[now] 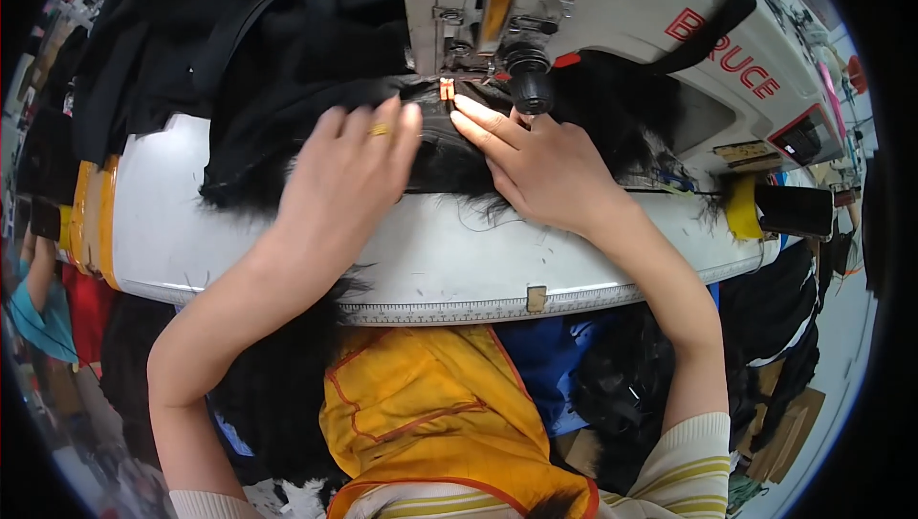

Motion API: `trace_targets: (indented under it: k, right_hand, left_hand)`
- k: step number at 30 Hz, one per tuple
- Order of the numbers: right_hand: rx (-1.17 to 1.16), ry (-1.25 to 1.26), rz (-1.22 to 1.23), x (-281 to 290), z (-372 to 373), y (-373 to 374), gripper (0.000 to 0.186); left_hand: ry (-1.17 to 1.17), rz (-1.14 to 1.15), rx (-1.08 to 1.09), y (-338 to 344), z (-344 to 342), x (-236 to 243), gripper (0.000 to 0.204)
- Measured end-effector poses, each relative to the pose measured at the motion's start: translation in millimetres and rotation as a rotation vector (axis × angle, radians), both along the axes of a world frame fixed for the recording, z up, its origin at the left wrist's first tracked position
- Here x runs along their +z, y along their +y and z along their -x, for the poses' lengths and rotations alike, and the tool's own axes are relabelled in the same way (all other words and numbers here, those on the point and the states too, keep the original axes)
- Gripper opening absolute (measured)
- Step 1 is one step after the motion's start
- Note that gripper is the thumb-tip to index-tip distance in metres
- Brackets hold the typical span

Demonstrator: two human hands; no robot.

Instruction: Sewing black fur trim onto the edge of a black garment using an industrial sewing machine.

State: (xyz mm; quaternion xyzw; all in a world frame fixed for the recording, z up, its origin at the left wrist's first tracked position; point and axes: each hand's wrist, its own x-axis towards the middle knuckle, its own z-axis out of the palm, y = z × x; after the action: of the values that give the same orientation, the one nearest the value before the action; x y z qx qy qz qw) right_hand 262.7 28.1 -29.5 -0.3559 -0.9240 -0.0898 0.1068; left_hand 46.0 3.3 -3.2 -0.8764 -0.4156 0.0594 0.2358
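A black garment [287, 51] with furry edges lies heaped over the sewing table and runs under the head of a white sewing machine [622, 12]. Beneath the needle area, the presser foot [447, 89] shows an orange, lit patch. My left hand [349, 161], a ring on one finger, rests over the cloth left of the foot; its fingers are stretched out and slightly blurred. Close to the foot's right side, my right hand [550, 161] presses the cloth with two fingers extended. Its other fingers are partly hidden below the black knob [529, 79].
A ruler strip [459, 313] edges the white tabletop [158, 204] in front of me. At the right end sit a dark phone-like object [794, 210] and a yellow piece [741, 205]. My yellow apron [421, 395] and black furry pieces [626, 380] lie below the table.
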Motion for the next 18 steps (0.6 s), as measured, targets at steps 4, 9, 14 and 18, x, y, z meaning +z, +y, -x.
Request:
trace_targets:
  k: [4,9,14,18]
  right_hand:
    - [0.008,0.011,0.049,2.1,-0.3,-0.6,0.046]
    - [-0.117,0.008,0.188,0.5,-0.1,2.2,0.045]
    - [-0.225,-0.121,0.084,-0.5,-8.7,14.4,0.025]
    - [-0.185,0.115,-0.085,2.3,-27.5,28.7,0.021]
  left_hand:
    - [-0.316,0.107,-0.406,31.7,2.9,-17.3,0.033]
    - [-0.669,0.386,-0.311,23.8,37.7,-26.6,0.036]
    - [-0.66,0.361,-0.268,29.0,48.0,-34.9,0.043]
    - [-0.663,0.393,-0.31,61.3,34.7,-38.9,0.04]
